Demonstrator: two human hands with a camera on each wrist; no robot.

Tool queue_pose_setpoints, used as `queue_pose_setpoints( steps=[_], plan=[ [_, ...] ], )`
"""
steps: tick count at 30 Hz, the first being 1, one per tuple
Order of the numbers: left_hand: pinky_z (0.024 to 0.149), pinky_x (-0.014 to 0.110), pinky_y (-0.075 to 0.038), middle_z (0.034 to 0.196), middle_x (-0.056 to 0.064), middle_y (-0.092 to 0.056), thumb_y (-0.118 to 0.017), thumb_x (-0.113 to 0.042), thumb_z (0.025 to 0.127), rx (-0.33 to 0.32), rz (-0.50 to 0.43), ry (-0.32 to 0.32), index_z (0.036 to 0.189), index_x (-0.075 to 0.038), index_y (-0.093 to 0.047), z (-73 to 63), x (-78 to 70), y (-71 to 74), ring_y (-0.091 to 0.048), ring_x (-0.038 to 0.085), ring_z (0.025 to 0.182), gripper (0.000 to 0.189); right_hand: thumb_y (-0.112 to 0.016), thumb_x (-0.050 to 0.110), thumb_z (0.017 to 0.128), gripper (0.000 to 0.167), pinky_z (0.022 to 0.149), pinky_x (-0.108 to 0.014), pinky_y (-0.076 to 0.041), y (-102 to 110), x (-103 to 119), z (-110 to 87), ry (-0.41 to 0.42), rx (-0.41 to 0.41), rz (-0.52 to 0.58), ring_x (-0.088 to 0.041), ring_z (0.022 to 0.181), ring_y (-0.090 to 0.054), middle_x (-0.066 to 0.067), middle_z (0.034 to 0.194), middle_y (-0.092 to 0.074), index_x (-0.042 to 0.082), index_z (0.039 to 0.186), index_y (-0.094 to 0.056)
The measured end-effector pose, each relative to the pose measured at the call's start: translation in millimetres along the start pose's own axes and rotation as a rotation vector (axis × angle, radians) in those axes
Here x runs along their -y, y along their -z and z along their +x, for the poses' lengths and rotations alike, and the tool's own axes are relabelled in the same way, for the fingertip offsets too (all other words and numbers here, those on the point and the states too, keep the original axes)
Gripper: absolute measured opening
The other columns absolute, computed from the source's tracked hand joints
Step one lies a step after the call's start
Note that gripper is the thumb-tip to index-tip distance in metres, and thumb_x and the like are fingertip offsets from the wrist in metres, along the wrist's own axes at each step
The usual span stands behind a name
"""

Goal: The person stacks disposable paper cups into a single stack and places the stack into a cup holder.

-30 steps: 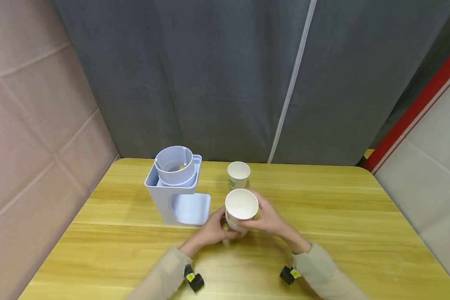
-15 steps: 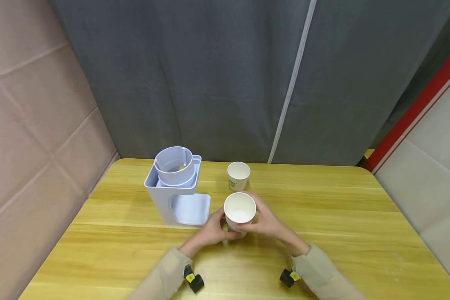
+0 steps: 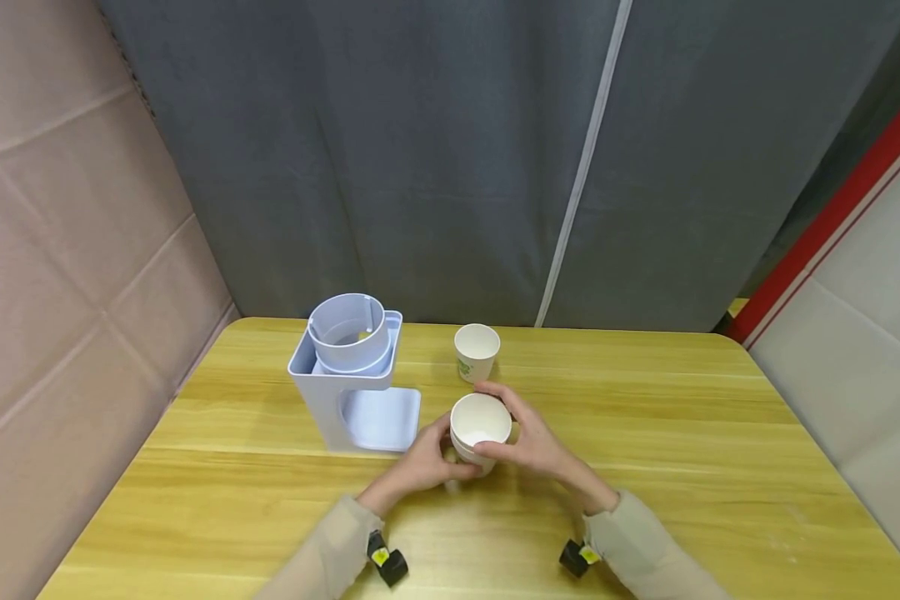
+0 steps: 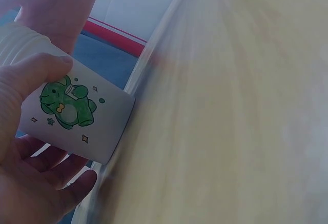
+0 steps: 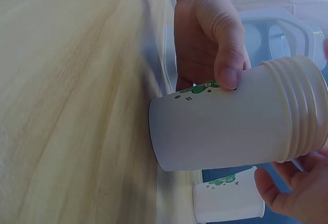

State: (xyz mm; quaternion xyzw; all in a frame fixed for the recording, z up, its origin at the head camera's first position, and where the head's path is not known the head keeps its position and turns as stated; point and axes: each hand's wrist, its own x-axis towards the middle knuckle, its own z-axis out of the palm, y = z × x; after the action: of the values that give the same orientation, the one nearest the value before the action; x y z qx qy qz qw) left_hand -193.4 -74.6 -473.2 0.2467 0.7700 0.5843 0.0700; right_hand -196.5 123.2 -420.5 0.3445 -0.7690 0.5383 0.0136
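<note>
A stack of nested white paper cups (image 3: 480, 421) stands upright on the wooden table, between my two hands. My left hand (image 3: 422, 460) grips the lower part of the stack, thumb on the near side. Higher up, at the rims, my right hand (image 3: 528, 437) holds the stack with its thumb in front and fingers behind. Several close-set rims show on the stack (image 5: 230, 114) in the right wrist view. A green cartoon animal (image 4: 66, 103) is printed on the cup in the left wrist view. Just behind the stack is a single paper cup (image 3: 476, 352), upright and apart.
Left of the stack stands a pale blue plastic holder (image 3: 330, 408) with a round, open-topped container (image 3: 348, 337) set in its top and a flat tray (image 3: 382, 417) at its base. The wooden table (image 3: 682, 450) ends at a grey curtain (image 3: 420, 167).
The top cup has sunk lower into the stack, along with my right hand. The right index finger now sits farther back along the rim. My left hand keeps its place.
</note>
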Motion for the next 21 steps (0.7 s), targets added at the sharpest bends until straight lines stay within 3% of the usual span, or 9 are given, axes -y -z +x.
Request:
queue_pose_setpoints(
  steps=[8,21],
  plan=[
    [0.096,0.036,-0.043,0.124,0.012,-0.056,-0.081,-0.012,0.070,0.004,-0.013,0.001,0.134,-0.001,-0.044,0.2,-1.9,0.5,-0.054,0.026,0.112,0.075,-0.079,0.012,0.073,0.067,0.093,-0.054,-0.038,-3.1,-2.0,-1.1,-0.012,0.004,0.012,-0.036,0.113,-0.049,-0.012,0.130,-0.052,0.006,0.131,-0.048],
    [0.097,0.038,-0.042,0.124,0.015,-0.055,-0.080,-0.012,0.071,0.004,-0.010,-0.007,0.133,0.001,-0.044,0.4,1.2,0.4,-0.053,0.030,0.113,0.072,-0.080,0.013,0.072,0.069,0.091,-0.053,-0.040,-3.9,-1.3,-0.8,-0.059,0.016,0.015,-0.038,0.112,-0.050,-0.012,0.131,-0.052,0.005,0.132,-0.047]
  ],
)
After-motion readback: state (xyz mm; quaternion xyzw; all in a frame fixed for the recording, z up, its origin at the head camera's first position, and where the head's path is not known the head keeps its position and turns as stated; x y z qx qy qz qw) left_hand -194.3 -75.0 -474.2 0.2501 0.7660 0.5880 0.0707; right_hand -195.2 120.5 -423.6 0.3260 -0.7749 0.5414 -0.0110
